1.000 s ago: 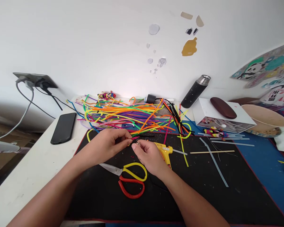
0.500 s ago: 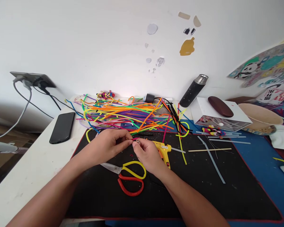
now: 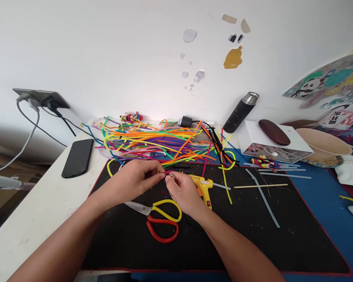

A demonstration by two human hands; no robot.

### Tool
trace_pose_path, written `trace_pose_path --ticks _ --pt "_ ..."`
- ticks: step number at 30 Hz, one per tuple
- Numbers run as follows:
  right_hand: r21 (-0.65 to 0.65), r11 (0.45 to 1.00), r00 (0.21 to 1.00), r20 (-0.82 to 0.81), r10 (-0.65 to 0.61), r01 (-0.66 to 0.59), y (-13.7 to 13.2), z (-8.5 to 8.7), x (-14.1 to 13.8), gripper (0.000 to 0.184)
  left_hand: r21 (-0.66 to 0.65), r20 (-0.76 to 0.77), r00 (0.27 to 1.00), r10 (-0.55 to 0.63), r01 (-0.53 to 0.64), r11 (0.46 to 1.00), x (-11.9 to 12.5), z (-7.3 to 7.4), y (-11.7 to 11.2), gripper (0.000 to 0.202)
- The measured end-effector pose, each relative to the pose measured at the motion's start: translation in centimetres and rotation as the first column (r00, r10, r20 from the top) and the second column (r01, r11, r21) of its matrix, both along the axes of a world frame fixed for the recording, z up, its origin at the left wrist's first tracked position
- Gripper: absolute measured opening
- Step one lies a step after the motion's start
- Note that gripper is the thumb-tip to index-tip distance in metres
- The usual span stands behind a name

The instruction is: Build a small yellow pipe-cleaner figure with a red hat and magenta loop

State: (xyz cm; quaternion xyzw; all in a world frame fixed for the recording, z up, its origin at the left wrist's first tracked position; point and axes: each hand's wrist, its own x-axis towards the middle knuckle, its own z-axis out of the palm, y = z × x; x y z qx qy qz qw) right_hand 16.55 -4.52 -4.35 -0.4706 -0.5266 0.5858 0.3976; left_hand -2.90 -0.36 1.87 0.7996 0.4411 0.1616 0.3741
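My left hand (image 3: 137, 179) and my right hand (image 3: 184, 192) meet fingertip to fingertip over the black mat (image 3: 282, 243). Both are pinched on a thin pink pipe cleaner (image 3: 168, 172); a small metal-looking bit shows at my right fingertips. A yellow glue gun (image 3: 203, 185) lies just right of my right hand, partly hidden by it. Scissors with yellow and red handles (image 3: 161, 219) lie below my hands. A big pile of coloured pipe cleaners (image 3: 161, 144) spreads behind them.
A black phone (image 3: 77, 157) lies at the left on the white table. A dark flask (image 3: 240, 112), a white box (image 3: 275, 147) with a brown case, clear glue sticks (image 3: 263, 197), a thin wooden stick (image 3: 260, 186) and a small pipe-cleaner figure (image 3: 261, 161) sit right.
My hands have stayed pinched together at the same spot, with only tiny finger movement. The view shifted slightly between the earliest frame and now.
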Motion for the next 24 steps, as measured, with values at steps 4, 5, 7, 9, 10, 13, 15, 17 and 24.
trace_pose_path --ticks 4,5,7,9,10,13,15,17,24 --pt "-0.02 1.0 0.999 -0.041 0.0 -0.001 0.06 -0.29 0.05 0.038 0.001 0.003 1.0 -0.005 0.005 1.0 0.0 -0.08 -0.01 0.03" --pt "-0.023 1.0 0.999 -0.05 -0.001 -0.001 0.1 -0.4 0.08 0.038 0.0 0.004 1.0 -0.004 0.004 1.0 0.01 -0.12 -0.03 0.03" --pt "-0.026 1.0 0.998 -0.06 -0.005 0.004 0.2 -0.67 0.14 0.039 -0.004 0.004 1.0 -0.001 0.001 1.0 0.03 -0.19 -0.05 0.03" --pt "-0.02 1.0 0.998 -0.058 -0.019 0.018 0.29 -0.91 0.18 0.039 -0.006 0.001 1.0 0.001 -0.001 1.0 0.09 -0.23 -0.06 0.03" --pt "-0.016 1.0 0.998 -0.055 -0.026 0.025 0.3 -0.98 0.18 0.039 -0.007 0.0 1.0 -0.001 0.001 1.0 0.13 -0.22 -0.06 0.03" --pt "-0.016 1.0 1.0 -0.029 -0.011 0.011 0.18 -0.91 0.05 0.039 -0.012 0.003 1.0 -0.004 0.004 1.0 0.29 -0.12 0.0 0.03" --pt "-0.02 1.0 1.0 0.001 0.015 -0.015 0.03 -0.67 -0.08 0.039 -0.014 0.003 1.0 -0.002 0.002 1.0 0.37 -0.01 0.04 0.03" --pt "-0.026 0.999 1.0 0.016 0.025 -0.025 -0.07 -0.42 -0.14 0.039 -0.014 0.002 1.0 0.001 -0.001 1.0 0.38 0.05 0.04 0.03" --pt "-0.052 0.998 1.0 0.013 0.029 -0.028 0.08 -0.38 0.03 0.042 -0.003 0.009 1.0 -0.011 0.011 1.0 0.2 -0.12 -0.2 0.028"
